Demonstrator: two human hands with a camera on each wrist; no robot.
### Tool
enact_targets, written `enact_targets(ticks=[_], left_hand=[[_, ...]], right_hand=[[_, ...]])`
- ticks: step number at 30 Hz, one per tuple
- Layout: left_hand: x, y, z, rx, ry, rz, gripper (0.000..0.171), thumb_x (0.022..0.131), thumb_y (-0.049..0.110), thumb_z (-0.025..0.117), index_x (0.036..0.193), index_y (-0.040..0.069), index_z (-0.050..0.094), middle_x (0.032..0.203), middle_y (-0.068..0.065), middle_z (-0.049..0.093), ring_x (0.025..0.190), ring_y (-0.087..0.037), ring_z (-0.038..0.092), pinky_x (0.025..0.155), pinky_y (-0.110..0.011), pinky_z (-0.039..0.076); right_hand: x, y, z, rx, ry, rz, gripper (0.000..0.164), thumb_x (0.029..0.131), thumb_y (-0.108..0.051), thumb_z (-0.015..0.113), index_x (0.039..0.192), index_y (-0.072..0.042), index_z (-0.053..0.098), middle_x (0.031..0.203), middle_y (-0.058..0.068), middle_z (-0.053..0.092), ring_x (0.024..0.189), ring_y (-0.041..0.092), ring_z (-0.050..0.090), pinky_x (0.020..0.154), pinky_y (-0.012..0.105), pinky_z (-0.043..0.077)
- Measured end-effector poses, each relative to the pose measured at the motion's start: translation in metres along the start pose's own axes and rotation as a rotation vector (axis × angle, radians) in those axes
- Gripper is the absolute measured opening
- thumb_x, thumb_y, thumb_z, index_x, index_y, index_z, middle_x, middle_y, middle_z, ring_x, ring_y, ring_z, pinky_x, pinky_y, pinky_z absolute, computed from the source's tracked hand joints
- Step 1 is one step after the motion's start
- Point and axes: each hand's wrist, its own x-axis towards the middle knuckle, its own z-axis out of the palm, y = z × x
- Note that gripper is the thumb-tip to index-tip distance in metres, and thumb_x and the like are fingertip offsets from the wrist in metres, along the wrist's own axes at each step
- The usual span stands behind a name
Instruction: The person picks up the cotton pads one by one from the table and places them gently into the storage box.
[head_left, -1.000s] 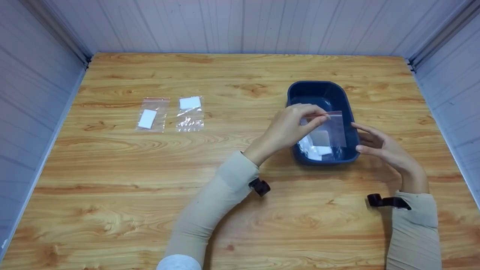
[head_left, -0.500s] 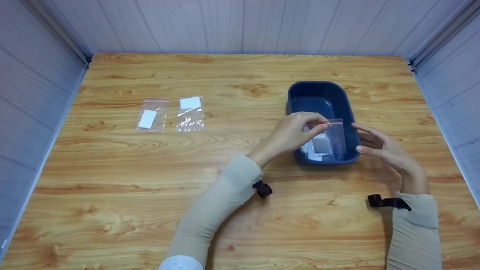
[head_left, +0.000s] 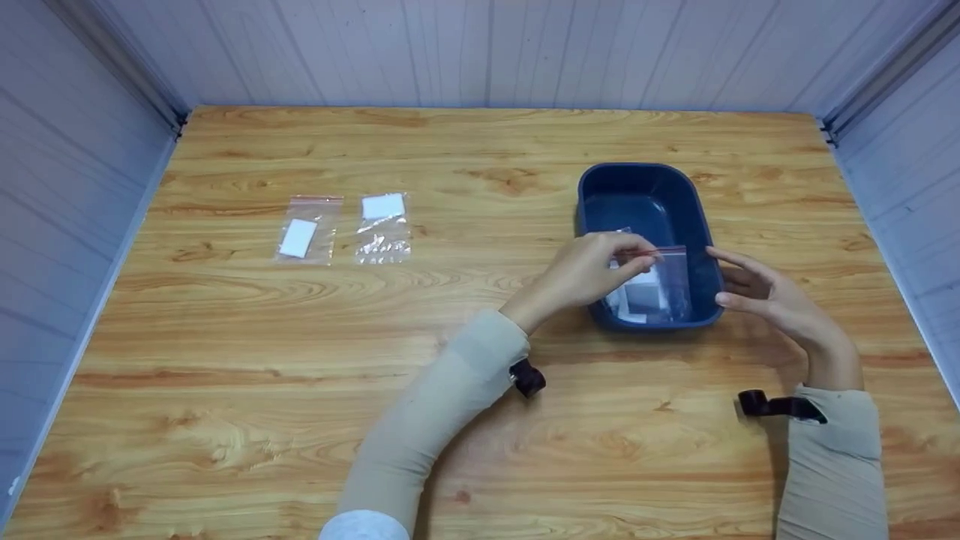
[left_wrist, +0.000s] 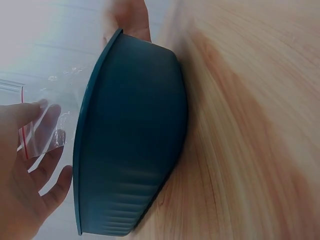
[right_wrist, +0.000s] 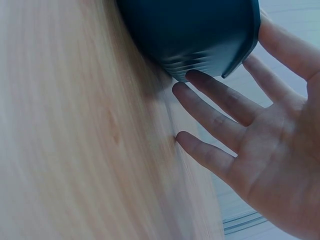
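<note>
My left hand (head_left: pixel 589 264) pinches the top edge of a clear zip bag (head_left: pixel 677 281) between thumb and fingers. The bag hangs inside a dark blue plastic tub (head_left: pixel 636 169), with a flat white piece showing through it. Below it, other bags with white pieces lie at the tub's near end, partly covered by my hand. In the left wrist view, the bag's red zip strip (left_wrist: pixel 24 142) runs past my thumb. My right hand (head_left: pixel 787 304) is spread at the tub's right side, thumb and fingertip touching the rim; its remaining fingers (right_wrist: pixel 215 117) extend loosely in the right wrist view.
Two more clear zip bags lie flat on the wooden table (head_left: pixel 225 360) at the left: one bag (head_left: pixel 324 236) and, just right of it, another bag (head_left: pixel 384 244), each holding a white rectangle. Panelled walls (head_left: pixel 480 52) stand behind and at both sides.
My left hand has lowered toward the near end of the tub, taking the zip bag deeper inside. The right hand stays at the rim, and the two bags on the table have not moved.
</note>
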Motion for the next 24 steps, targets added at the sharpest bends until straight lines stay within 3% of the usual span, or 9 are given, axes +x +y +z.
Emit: enact_targets(ticks=[10, 16, 24], left_hand=[[0.010, -0.006, 0.001, 0.015, -0.022, -0.034, 0.021, 0.101, 0.029, 0.060, 0.116, 0.019, 0.071, 0.105, 0.012, 0.068, 0.096, 0.000, 0.058, 0.084, -0.016, 0.044], [0.015, -0.010, -0.001, 0.048, -0.019, -0.029, 0.023, 0.101, 0.028, 0.060, 0.118, 0.018, 0.071, 0.107, 0.009, 0.068, 0.095, -0.003, 0.058, 0.082, -0.017, 0.044], [0.016, -0.014, -0.003, 0.092, 0.042, 0.005, 0.030, 0.099, 0.030, 0.062, 0.126, 0.018, 0.067, 0.117, 0.006, 0.067, 0.102, -0.004, 0.059, 0.087, -0.016, 0.044]], right_hand=[[-0.001, -0.001, 0.000, 0.008, -0.003, 0.006, 0.062, 0.100, -0.007, 0.059, 0.156, -0.015, 0.032, 0.152, 0.016, 0.038, 0.122, 0.003, 0.047, 0.091, 0.017, 0.046], [-0.001, 0.000, 0.000, 0.039, -0.015, -0.013, 0.061, 0.100, -0.005, 0.057, 0.155, -0.014, 0.033, 0.148, 0.006, 0.043, 0.122, 0.003, 0.049, 0.091, 0.018, 0.047], [0.001, 0.003, -0.001, 0.085, -0.033, -0.055, 0.061, 0.099, 0.001, 0.055, 0.155, -0.010, 0.033, 0.142, -0.003, 0.047, 0.122, 0.006, 0.051, 0.091, 0.020, 0.049]])
